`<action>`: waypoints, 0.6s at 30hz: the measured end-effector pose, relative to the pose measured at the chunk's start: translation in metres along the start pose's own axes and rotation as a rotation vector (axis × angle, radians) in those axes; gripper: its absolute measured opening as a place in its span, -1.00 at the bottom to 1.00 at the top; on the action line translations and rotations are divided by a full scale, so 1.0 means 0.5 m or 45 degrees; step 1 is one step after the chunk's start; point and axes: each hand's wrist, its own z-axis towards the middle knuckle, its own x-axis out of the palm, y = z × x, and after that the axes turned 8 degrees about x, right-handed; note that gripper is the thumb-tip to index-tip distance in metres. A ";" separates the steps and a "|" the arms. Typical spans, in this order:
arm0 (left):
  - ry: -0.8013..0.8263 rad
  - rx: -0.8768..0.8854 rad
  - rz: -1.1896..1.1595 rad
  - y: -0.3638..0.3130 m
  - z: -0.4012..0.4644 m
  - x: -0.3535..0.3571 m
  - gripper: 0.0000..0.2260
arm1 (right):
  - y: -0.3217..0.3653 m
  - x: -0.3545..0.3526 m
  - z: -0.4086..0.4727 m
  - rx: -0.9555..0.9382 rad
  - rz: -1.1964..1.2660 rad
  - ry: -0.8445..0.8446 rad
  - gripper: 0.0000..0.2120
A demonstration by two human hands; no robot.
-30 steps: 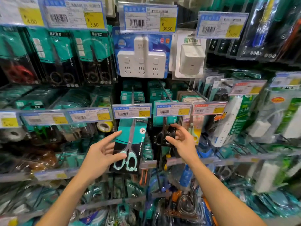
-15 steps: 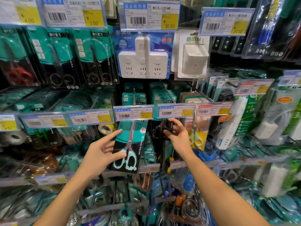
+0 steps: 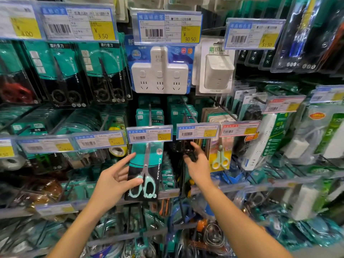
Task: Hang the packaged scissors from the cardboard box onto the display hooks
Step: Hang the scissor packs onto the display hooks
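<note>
We've got the scissors pkg (image 3: 144, 172) pinched in our left hand (image 3: 113, 183), long axis near upright w/ its top just under the price tag (image 3: 149, 134), while our right hand (image 3: 197, 164), fingers loosely apart, sits right of it.

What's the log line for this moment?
left hand: holds scissors pack | right hand: at black pack on hook | stage: hanging
</note>
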 end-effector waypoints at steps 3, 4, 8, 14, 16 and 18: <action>-0.037 -0.042 -0.092 0.002 -0.003 0.005 -0.36 | 0.038 -0.002 -0.082 -0.033 0.070 0.097 -0.73; -0.044 -0.055 -0.112 0.002 -0.004 0.007 -0.35 | 0.057 -0.002 -0.113 -0.055 0.112 0.151 -0.80; -0.055 -0.054 -0.116 -0.002 -0.014 0.023 -0.34 | 0.127 0.002 -0.212 -0.137 0.140 0.502 -0.68; -0.043 -0.046 -0.121 -0.025 -0.034 0.031 -0.33 | 0.144 0.011 -0.261 -0.086 0.186 0.524 -0.63; -0.003 -0.045 -0.100 -0.031 -0.042 0.025 -0.30 | 0.146 0.003 -0.266 -0.042 0.285 0.534 -0.61; 0.038 -0.041 -0.066 -0.036 -0.046 0.020 -0.27 | 0.150 -0.005 -0.271 -0.048 0.322 0.528 -0.61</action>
